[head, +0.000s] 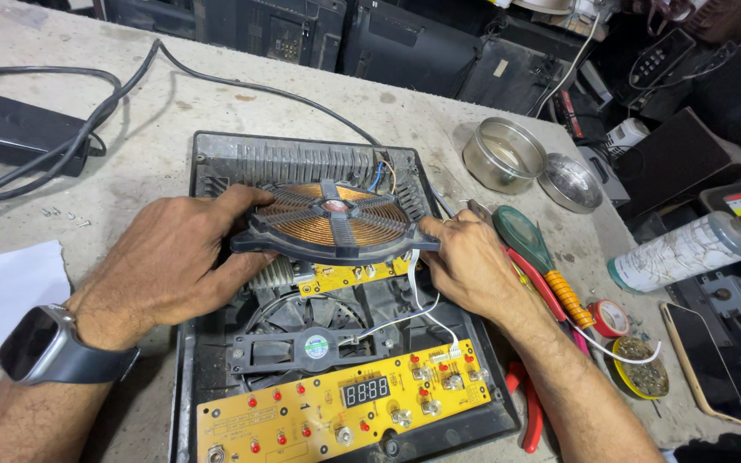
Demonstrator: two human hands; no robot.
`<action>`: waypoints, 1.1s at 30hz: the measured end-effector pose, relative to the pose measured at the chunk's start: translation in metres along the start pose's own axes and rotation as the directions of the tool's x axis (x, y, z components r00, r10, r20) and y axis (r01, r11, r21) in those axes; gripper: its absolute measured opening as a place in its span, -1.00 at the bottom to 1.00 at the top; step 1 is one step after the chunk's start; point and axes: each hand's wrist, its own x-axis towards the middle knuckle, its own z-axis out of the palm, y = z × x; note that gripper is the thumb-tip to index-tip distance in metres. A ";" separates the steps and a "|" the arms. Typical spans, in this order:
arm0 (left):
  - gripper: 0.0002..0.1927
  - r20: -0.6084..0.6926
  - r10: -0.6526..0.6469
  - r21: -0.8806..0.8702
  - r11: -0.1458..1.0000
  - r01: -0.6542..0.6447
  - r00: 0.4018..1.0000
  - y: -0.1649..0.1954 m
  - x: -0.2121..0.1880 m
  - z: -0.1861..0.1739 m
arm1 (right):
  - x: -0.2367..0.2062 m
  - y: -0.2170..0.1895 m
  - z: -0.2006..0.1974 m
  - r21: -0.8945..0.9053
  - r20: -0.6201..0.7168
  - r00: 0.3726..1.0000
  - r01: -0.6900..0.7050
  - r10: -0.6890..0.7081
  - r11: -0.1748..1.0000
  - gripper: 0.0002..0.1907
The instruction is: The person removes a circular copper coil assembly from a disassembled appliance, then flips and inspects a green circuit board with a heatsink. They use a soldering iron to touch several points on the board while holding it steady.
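The left hand (183,257) and the right hand (466,261) are both gripping the round copper coil (334,220), one on each side. The coil is sitting tilted over the open black cooker case (216,163) in the middle of the tabletop (156,103). Thin wires (413,300) are running from under the coil to the yellow board (345,407). Pulling too hard could be snapping them. A round tin (501,154) is looking empty, with its lid (569,182) lying beside it. A small yellow dish (641,369) is holding brownish stuff.
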 end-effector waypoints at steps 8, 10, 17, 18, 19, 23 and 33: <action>-0.36 -0.042 0.054 -0.016 0.998 -0.055 0.998 0.001 -0.003 0.001 | -0.003 -0.001 0.001 -0.029 -0.050 0.998 -0.030 0.028 0.999 -0.75; -0.36 0.035 -0.029 -0.016 0.999 0.029 0.999 0.001 -0.001 0.003 | 0.003 -0.002 -0.002 0.070 0.014 0.984 -0.177 0.176 0.982 -0.75; -0.24 0.051 -0.018 0.026 1.000 0.017 0.999 0.005 -0.003 -0.001 | -0.022 -0.010 -0.023 0.264 0.075 0.996 -0.074 0.056 0.962 -0.72; -0.19 0.113 -0.084 0.048 0.996 0.079 0.990 0.007 -0.003 -0.003 | -0.026 -0.011 -0.026 0.220 0.072 0.997 -0.039 0.024 0.975 -0.73; -0.13 0.173 -0.149 0.075 0.988 0.138 0.973 0.009 -0.002 -0.003 | -0.029 -0.012 -0.028 0.176 0.069 0.998 -0.007 -0.006 0.984 -0.73; -0.09 0.109 -0.101 0.027 0.995 0.099 0.989 0.014 -0.002 -0.001 | -0.034 -0.015 -0.036 0.085 0.078 0.997 0.022 -0.029 0.996 -0.73; -0.27 -0.207 0.135 -0.186 0.967 -0.174 0.969 0.005 0.001 0.012 | -0.035 -0.022 -0.051 0.132 0.077 0.939 -0.342 0.334 0.930 -0.43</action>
